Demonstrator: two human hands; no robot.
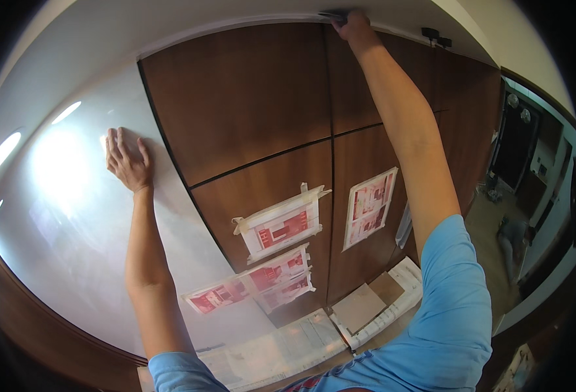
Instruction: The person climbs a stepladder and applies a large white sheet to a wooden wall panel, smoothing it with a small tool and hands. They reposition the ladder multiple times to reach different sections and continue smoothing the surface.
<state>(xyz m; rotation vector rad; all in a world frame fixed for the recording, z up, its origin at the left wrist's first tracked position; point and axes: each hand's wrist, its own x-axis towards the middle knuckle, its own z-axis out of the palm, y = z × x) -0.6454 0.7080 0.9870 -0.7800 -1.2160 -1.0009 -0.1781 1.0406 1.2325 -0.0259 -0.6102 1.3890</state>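
Note:
My left hand (130, 162) rests on a glossy pale wall panel (98, 228), fingers stretched out and holding nothing. Overhead, my right hand (355, 27) is closed round a dark flat tool (332, 16), which looks like a scraper; its exact kind is hard to make out. The tool is up at the pale strip (236, 27) where the brown wood-panelled wall (249, 98) meets the ceiling. Part of the tool is hidden by my fingers.
Printed red-and-white sheets (285, 228) are taped to the wood panels, another sheet (370, 209) farther right. Below lie papers and boards (360, 308). Dark fixtures (432, 34) hang at the ceiling. Through a doorway at right, a person (515, 242) is bent low.

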